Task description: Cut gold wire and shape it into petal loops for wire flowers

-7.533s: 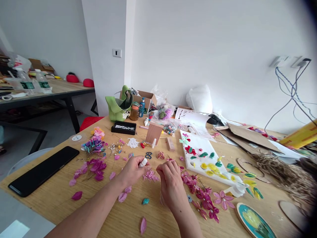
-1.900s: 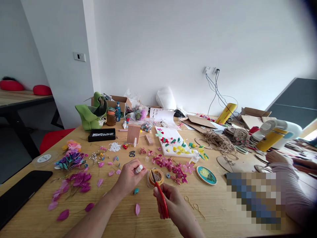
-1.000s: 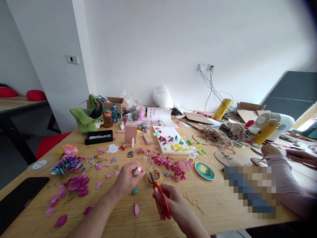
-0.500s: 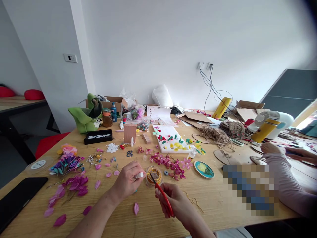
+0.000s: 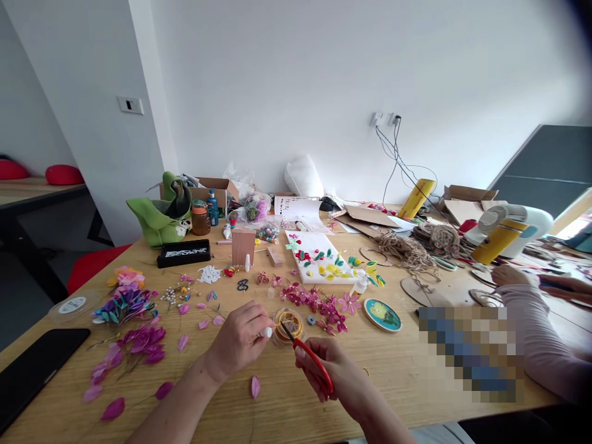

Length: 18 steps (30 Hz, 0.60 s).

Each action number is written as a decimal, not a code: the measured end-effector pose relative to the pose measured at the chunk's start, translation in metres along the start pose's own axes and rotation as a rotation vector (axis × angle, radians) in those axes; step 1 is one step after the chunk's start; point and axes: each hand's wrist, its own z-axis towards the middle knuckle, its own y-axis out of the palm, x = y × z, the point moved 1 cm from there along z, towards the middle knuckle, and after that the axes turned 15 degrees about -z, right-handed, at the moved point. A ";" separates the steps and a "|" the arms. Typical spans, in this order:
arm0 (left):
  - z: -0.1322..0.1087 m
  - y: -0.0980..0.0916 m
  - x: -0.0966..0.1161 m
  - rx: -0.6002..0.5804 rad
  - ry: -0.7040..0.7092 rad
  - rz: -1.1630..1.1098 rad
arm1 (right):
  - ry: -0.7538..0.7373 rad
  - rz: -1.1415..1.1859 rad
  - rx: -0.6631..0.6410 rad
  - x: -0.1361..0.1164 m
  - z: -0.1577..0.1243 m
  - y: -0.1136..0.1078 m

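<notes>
- The left hand (image 5: 238, 341) is curled loosely around a small white bottle (image 5: 266, 332), whose tip sticks out past the thumb and forefinger toward the right.
- The right hand (image 5: 340, 371) grips red-handled scissors (image 5: 314, 364), fingers closed through the handles; the dark blades point up and left, ending over a spool of gold wire (image 5: 287, 325).
- That spool sits on the wooden table (image 5: 416, 370) just beyond both hands, between the bottle tip and the scissor blades.
- A single pink petal (image 5: 254, 386) lies on the table near the left wrist; more pink and purple petals (image 5: 143, 341) are scattered to the left.
- A cluster of magenta flowers (image 5: 317, 303) lies just behind the spool, and beside it a round painted disc (image 5: 382, 314).
- Further back is a white foam board (image 5: 319, 262) stuck with red, yellow and green pieces, and a small wooden block (image 5: 243, 246) stands upright to its left.
- A black phone (image 5: 37, 370) lies at the left edge of the table.
- A green bag (image 5: 161, 219) and a brown jar (image 5: 200, 219) stand at the far left corner.
- On the right, another person's sleeve (image 5: 541, 345) rests on the table, with that person's hand (image 5: 506, 274) near a pile of twine (image 5: 407, 250).
</notes>
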 end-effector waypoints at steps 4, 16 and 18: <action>0.002 0.000 0.000 0.019 0.009 -0.028 | 0.013 0.008 0.001 0.000 0.001 -0.001; 0.001 -0.002 -0.004 -0.017 -0.161 -0.159 | -0.068 0.140 -0.062 0.009 0.008 -0.002; 0.003 -0.006 -0.004 -0.045 -0.221 -0.180 | -0.071 0.196 -0.090 0.011 0.009 0.001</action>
